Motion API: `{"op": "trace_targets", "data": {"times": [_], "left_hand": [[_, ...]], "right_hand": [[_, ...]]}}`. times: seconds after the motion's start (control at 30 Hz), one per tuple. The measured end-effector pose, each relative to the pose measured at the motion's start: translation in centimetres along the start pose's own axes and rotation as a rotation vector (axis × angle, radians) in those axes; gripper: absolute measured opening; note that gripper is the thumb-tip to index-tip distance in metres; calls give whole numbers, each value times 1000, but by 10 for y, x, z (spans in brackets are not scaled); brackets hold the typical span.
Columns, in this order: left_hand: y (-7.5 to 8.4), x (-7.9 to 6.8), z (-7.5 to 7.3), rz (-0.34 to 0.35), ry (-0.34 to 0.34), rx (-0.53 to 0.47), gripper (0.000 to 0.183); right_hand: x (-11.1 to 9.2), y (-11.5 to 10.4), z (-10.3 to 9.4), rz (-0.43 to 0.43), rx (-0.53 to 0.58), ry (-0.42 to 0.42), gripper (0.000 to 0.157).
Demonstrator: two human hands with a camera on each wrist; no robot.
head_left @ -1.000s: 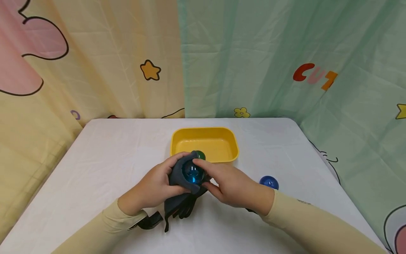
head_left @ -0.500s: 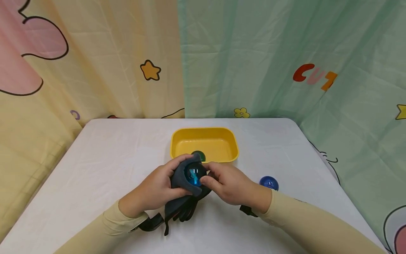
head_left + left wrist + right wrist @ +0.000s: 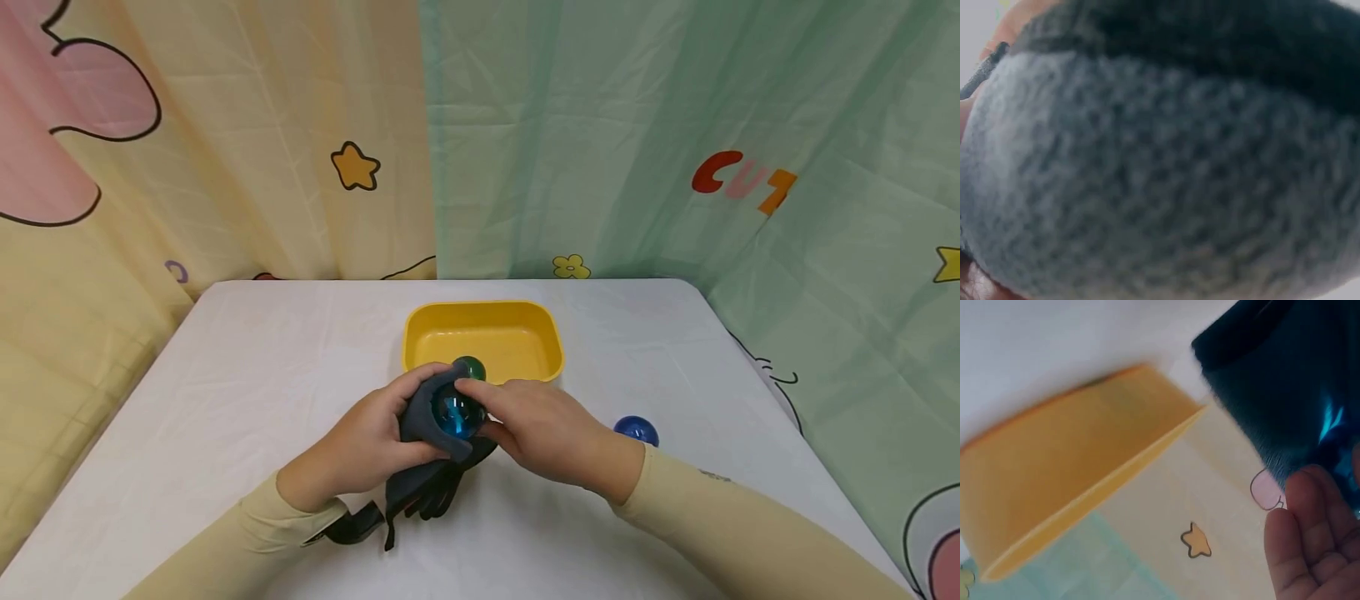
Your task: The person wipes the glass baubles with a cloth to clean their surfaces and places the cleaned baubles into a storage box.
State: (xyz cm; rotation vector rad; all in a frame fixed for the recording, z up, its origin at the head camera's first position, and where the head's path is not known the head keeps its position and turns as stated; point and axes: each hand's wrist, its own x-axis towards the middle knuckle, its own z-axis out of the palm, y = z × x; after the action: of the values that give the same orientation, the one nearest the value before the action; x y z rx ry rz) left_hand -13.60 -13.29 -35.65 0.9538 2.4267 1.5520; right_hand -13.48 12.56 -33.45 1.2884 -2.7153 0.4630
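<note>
Curling round a dark cloth, the left hand I monitor remotely holds its rim spread, likely so the light blue ball has room; that ball sits partly inside, before the yellow tray. From the other side, my right hand pinches the ball, index over its upper edge, thumb below, seemingly to steady it. Finger-like strips hang beneath. A green ball shows at the tray's near side; a dark blue ball lies on the table, well apart, perhaps to leave working space.
</note>
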Motion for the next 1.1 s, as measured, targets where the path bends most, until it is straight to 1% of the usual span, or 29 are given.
{"op": "trace_targets", "data": {"times": [0.07,0.1,0.17,0.23,0.33,0.4,0.43,0.5,0.6,0.67,0.73,0.8,0.87,0.93,0.97,1.0,1.03,1.1], "left_hand": [[0,0,0,-5,-12,-9,84],[1,0,0,-6,-15,-10,84],[1,0,0,-6,-16,-4,84],[1,0,1,-5,-20,9,84],[2,1,1,-1,-28,26,83],[2,1,2,3,-31,33,83],[1,1,2,9,-28,38,83],[-1,1,3,18,-19,49,82],[-3,2,2,36,-3,64,82],[-3,2,1,31,9,61,82],[-3,2,0,26,21,55,83],[-2,2,-1,12,24,35,83],[-1,2,-1,5,16,16,83],[-1,2,0,4,2,5,83],[-1,2,0,8,-4,7,83],[-1,2,0,13,-9,11,83],[-1,2,1,16,-11,20,82],[-1,2,1,13,-16,37,83]], "right_hand": [[-1,1,-1,-5,-53,13,59],[-1,1,-1,0,-53,11,59],[-1,2,0,38,3,-13,60],[-1,2,2,101,127,-49,57],[-1,4,6,195,364,-76,48],[-2,4,9,228,470,-72,42],[-2,4,9,237,494,-66,41],[-2,3,10,244,487,-52,43],[-2,0,7,230,420,-41,57],[-1,-1,4,183,361,-41,66],[-1,-1,2,106,270,-34,72],[-1,0,1,34,144,-8,68],[-1,2,1,-27,14,42,64],[-2,3,1,-48,-72,81,60],[-2,4,2,-45,-82,89,59],[-2,4,2,-32,-62,84,58],[-2,4,3,-1,-9,62,58],[-2,5,5,80,160,1,55]]}}
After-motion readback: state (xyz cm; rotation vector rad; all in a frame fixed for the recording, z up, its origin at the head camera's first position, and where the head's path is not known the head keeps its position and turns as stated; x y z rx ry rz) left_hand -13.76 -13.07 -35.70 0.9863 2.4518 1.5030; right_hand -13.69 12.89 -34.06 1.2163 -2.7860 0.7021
